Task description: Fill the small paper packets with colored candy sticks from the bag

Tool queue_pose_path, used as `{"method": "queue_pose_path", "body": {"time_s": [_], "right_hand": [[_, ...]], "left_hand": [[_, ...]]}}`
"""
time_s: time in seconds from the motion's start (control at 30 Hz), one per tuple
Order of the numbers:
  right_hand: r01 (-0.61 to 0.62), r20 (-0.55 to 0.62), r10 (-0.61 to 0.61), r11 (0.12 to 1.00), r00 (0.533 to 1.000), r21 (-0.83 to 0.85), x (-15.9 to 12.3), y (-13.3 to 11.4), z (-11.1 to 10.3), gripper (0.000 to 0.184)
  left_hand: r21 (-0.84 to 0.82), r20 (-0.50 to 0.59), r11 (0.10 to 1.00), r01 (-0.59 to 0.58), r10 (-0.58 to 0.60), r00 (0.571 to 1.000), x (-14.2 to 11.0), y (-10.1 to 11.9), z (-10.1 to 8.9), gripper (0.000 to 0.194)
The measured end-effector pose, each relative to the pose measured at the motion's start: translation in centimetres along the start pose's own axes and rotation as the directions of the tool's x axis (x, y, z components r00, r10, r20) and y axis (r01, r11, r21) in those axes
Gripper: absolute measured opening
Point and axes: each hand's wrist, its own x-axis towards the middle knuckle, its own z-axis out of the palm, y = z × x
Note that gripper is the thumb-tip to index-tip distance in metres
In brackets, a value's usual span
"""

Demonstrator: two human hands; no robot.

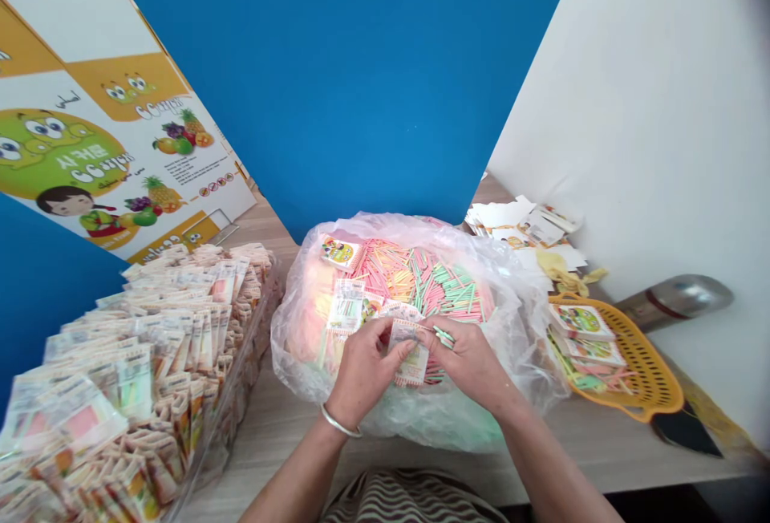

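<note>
My left hand [368,364] pinches the left edge of a small printed packet [411,364] with a clear front and zigzag ends. At the packet's upper right edge is my right hand [466,356], fingers closed. Short green sticks [443,337] poke out between its fingers. Both hands are over a large clear plastic bag [511,362], spread open and full of thin sticks [394,262] in pink, yellow and green. Among the sticks lie a filled packet [346,308] and a stack of printed packets [341,253]. My fingers hide part of the held packet.
A clear bin [208,451] heaped with filled packets [138,379] stands at the left. On the right are a yellow basket [658,379] holding packets and sticks, a metal cylinder [674,302], and torn card pieces [511,222]. A printed carton [114,146] leans behind, beside a blue panel [349,82].
</note>
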Motion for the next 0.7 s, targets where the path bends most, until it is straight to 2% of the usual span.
{"method": "queue_pose_path", "body": {"time_s": [0.07, 0.17, 0.23, 0.3, 0.37, 0.43, 0.5, 0.7], "right_hand": [[-0.005, 0.027, 0.005, 1.0, 1.0, -0.024, 0.0, -0.1, 0.0, 0.028], [-0.04, -0.067, 0.041, 0.999, 0.997, 0.01, 0.3, 0.0, -0.1, 0.03], [-0.067, -0.203, 0.097, 0.986, 0.974, 0.149, 0.8, -0.1, -0.1, 0.036], [-0.025, -0.316, 0.143, 0.937, 0.938, 0.348, 1.5, -0.5, 0.1, 0.041], [0.046, -0.357, 0.165, 0.857, 0.919, 0.513, 2.3, -1.3, 0.6, 0.042], [0.062, -0.331, 0.18, 0.793, 0.926, 0.606, 3.0, -2.1, 1.3, 0.043], [0.017, -0.265, 0.199, 0.769, 0.943, 0.638, 3.4, -2.6, 2.3, 0.045], [-0.145, -0.115, 0.252, 0.813, 0.961, 0.564, 3.3, -1.9, 3.8, 0.05]], "left_hand": [[-0.054, 0.053, 0.997, 0.058, -0.055, 0.997, 0.2, -0.1, 0.1, 0.024], [-0.128, -0.018, 0.987, 0.097, -0.1, 0.995, 0.4, -0.2, 0.3, 0.028], [-0.157, -0.063, 0.981, 0.111, -0.122, 0.991, 0.4, -0.1, 0.5, 0.029], [-0.173, -0.071, 0.977, 0.129, -0.142, 0.987, 0.5, 0.0, 0.5, 0.032], [-0.182, -0.054, 0.974, 0.136, -0.148, 0.988, 0.5, 0.2, 0.6, 0.033], [-0.203, -0.039, 0.969, 0.141, -0.152, 0.988, 0.5, 0.5, 0.6, 0.034], [-0.234, -0.024, 0.961, 0.149, -0.159, 0.987, 0.6, 0.7, 0.6, 0.033], [-0.31, -0.037, 0.942, 0.129, -0.147, 0.988, 0.4, 0.7, 0.1, 0.024]]}}
